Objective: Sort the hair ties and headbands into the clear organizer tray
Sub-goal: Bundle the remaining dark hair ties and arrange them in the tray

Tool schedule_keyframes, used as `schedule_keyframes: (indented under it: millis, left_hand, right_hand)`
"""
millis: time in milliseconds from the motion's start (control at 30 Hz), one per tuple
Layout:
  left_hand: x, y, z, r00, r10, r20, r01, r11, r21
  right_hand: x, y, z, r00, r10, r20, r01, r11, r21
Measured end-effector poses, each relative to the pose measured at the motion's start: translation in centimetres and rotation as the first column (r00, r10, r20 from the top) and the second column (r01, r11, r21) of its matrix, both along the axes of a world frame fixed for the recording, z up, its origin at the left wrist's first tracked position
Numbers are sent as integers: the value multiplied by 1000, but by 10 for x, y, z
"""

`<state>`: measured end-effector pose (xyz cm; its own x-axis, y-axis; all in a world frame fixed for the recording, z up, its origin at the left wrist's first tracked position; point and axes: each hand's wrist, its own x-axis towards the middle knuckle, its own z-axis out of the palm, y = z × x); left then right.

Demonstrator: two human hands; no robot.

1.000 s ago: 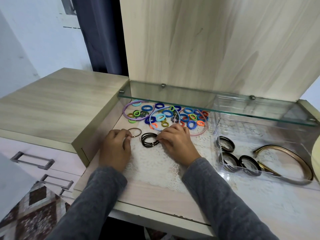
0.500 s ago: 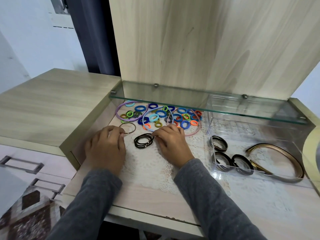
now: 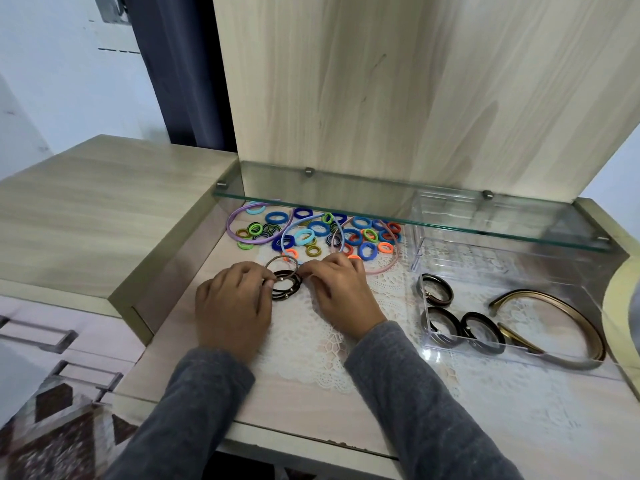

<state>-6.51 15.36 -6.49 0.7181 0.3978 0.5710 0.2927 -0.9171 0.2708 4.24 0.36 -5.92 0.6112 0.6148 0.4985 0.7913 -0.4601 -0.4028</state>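
Observation:
A bundle of thin black hair ties point(image 3: 286, 289) lies on the lace mat between my hands. A brown hair tie point(image 3: 281, 262) overlaps its far edge. My left hand point(image 3: 233, 308) pinches the brown tie at its near left side with curled fingers, touching the black bundle. My right hand point(image 3: 343, 294) pinches the black bundle's right edge. The clear organizer tray point(image 3: 426, 344) stands to the right; it holds three dark hair ties point(image 3: 437, 289) and bronze headbands point(image 3: 568, 315). A pile of coloured hair ties point(image 3: 360, 233) lies behind my hands.
A purple headband point(image 3: 232, 216), a blue headband point(image 3: 284, 237) and a pink headband point(image 3: 390, 265) lie in the pile. A glass shelf point(image 3: 450, 220) overhangs the pile and the tray's back. A raised wooden counter point(image 3: 104, 209) bounds the left side.
My left hand has moved right with the brown tie, bringing it from beside the black bundle onto its far edge. The right hand has stayed at the bundle.

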Motion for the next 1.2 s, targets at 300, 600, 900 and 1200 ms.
schedule_keyframes:
  millis: [300, 600, 900, 1200]
  left_hand:
    - [-1, -1, 0, 998, -35, -43, 35, 999, -7]
    - [1, -2, 4, 995, -94, -23, 89, 986, -138]
    - [12, 5, -5, 932, 86, -353, -169, 962, -214]
    - [14, 5, -8, 889, 112, -445, -203, 966, -163]
  right_hand:
    - [-4, -2, 4, 999, -48, -14, 48, 999, 2]
    - [-5, 0, 1, 995, -43, 95, 48, 997, -52]
    - [-3, 4, 13, 995, 52, 89, -30, 971, -239]
    - [-6, 12, 32, 967, 126, 219, -26, 911, -411]
